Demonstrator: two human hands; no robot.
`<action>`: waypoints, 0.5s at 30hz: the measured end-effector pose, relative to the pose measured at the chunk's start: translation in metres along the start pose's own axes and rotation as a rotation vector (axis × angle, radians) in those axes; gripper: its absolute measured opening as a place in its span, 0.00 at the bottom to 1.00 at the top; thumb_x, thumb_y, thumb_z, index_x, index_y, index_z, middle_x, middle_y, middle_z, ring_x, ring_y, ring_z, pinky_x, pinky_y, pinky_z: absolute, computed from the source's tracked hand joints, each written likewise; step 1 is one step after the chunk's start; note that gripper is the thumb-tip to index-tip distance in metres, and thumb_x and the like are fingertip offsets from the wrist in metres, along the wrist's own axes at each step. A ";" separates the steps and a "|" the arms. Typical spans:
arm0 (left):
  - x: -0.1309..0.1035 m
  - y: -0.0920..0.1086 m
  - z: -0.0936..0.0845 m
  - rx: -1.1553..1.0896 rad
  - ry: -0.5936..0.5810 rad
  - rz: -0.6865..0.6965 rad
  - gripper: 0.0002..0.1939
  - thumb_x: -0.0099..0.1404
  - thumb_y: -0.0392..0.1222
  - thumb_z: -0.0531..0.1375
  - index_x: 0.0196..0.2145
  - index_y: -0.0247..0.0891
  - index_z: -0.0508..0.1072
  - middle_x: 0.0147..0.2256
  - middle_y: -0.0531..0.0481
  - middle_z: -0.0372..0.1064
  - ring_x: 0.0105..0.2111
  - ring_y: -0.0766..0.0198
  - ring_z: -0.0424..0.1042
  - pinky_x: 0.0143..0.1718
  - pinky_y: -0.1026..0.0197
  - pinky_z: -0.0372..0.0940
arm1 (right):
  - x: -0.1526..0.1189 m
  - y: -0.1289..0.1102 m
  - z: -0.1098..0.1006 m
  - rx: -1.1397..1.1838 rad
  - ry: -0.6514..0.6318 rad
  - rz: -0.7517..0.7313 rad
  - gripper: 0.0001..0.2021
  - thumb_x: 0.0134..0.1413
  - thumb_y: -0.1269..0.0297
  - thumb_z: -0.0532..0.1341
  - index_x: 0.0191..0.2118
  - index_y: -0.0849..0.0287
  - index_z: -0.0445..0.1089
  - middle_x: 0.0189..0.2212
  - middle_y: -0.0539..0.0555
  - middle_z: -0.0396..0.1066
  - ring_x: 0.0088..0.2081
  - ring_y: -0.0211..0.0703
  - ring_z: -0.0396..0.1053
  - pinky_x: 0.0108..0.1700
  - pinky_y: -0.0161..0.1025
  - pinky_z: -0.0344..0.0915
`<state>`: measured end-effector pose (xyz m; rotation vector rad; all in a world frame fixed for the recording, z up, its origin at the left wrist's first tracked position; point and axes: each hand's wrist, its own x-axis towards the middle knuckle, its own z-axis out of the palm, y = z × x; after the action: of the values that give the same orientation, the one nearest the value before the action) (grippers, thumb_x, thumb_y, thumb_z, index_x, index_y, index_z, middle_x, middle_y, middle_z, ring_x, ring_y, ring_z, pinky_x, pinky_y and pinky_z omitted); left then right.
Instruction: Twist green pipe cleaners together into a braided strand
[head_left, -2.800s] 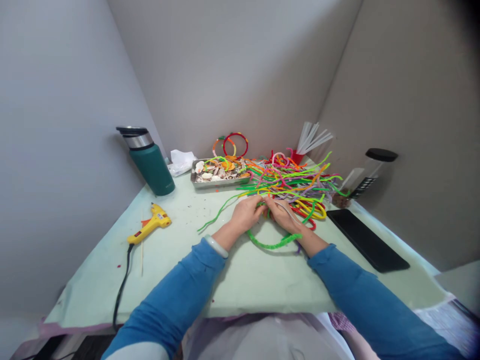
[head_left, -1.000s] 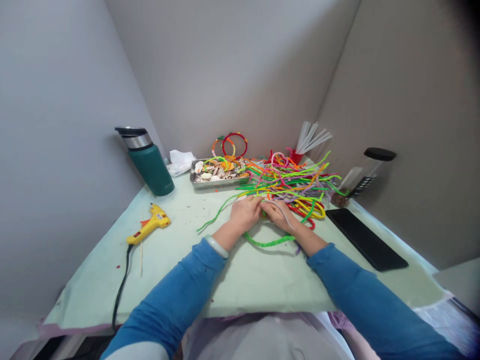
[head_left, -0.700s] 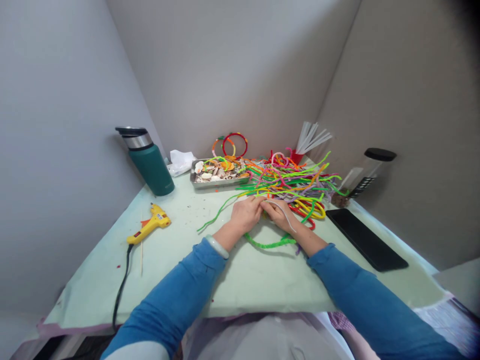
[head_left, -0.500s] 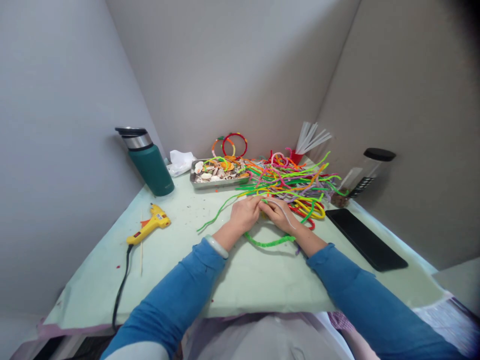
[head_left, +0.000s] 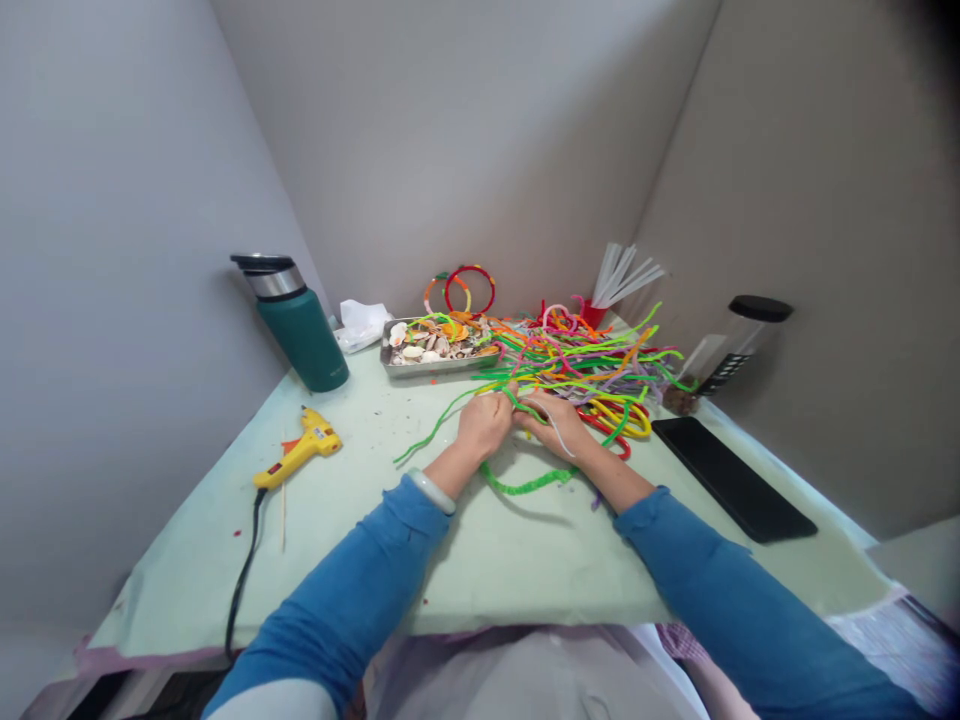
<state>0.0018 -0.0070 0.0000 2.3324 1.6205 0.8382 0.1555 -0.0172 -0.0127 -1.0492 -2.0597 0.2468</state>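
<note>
With left hand (head_left: 484, 425) and right hand (head_left: 559, 430) pinched close, holding a green band (head_left: 529, 487) in front of the tray (head_left: 442, 370), to its right; apparently winding on a green stem (head_left: 526, 406), calling next for steady tension.

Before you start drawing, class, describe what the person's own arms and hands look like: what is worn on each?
Both arms have plain blue sleeves, the left and right alike, ending short of the hands. The left sleeve turns pale at the picture's bottom edge. A pale bangle circles the left wrist. The left hand and right hand are gloveless.
</note>
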 end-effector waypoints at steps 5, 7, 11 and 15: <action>-0.001 0.003 -0.002 -0.026 -0.010 -0.022 0.33 0.66 0.53 0.34 0.25 0.34 0.72 0.26 0.44 0.71 0.27 0.64 0.67 0.27 0.64 0.52 | -0.001 0.002 0.000 0.044 0.014 0.017 0.12 0.52 0.54 0.56 0.32 0.57 0.71 0.30 0.55 0.70 0.33 0.43 0.67 0.36 0.38 0.62; -0.001 0.004 -0.002 -0.019 -0.011 -0.022 0.33 0.66 0.53 0.34 0.26 0.34 0.72 0.27 0.43 0.71 0.29 0.62 0.68 0.28 0.63 0.54 | -0.001 0.002 -0.001 0.075 0.022 0.029 0.12 0.52 0.56 0.56 0.32 0.58 0.71 0.30 0.55 0.71 0.33 0.43 0.67 0.36 0.38 0.62; -0.002 0.005 -0.003 -0.041 -0.045 -0.020 0.33 0.65 0.54 0.34 0.27 0.35 0.72 0.28 0.42 0.72 0.31 0.60 0.69 0.30 0.62 0.56 | 0.000 0.001 -0.003 0.158 0.049 0.046 0.10 0.51 0.59 0.58 0.35 0.59 0.71 0.32 0.54 0.72 0.34 0.43 0.68 0.37 0.38 0.63; -0.003 0.007 -0.004 -0.059 -0.067 -0.045 0.36 0.64 0.57 0.31 0.27 0.35 0.72 0.28 0.41 0.72 0.33 0.58 0.70 0.31 0.61 0.58 | -0.001 0.001 0.000 0.261 0.076 0.028 0.13 0.49 0.59 0.59 0.40 0.58 0.69 0.36 0.54 0.72 0.36 0.43 0.69 0.39 0.38 0.65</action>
<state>0.0047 -0.0132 0.0054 2.2506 1.5928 0.7798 0.1569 -0.0170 -0.0136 -0.9127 -1.8862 0.4696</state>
